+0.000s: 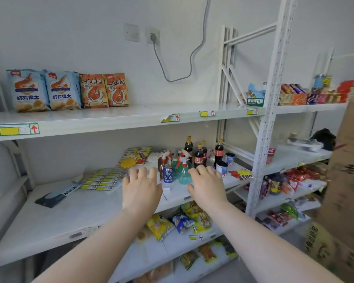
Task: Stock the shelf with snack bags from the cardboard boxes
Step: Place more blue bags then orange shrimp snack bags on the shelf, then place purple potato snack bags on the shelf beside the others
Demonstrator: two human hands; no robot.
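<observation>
My left hand (140,193) and right hand (205,185) reach flat, fingers spread, empty, over the middle shelf's (49,221) bare lower-left stretch. Cardboard boxes (343,180) crowd the right edge; snack bags (67,90) stand upper left.

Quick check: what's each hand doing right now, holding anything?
Left hand: open, fingers spread, holding nothing.
Right hand: open, holding nothing.

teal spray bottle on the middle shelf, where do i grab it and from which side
Take the teal spray bottle by its narrow neck under the red-and-white trigger head, coming from the front. It stands upright at the front of the cluster, with a blue can on its left and cola bottles behind. Both hands are open.
</observation>
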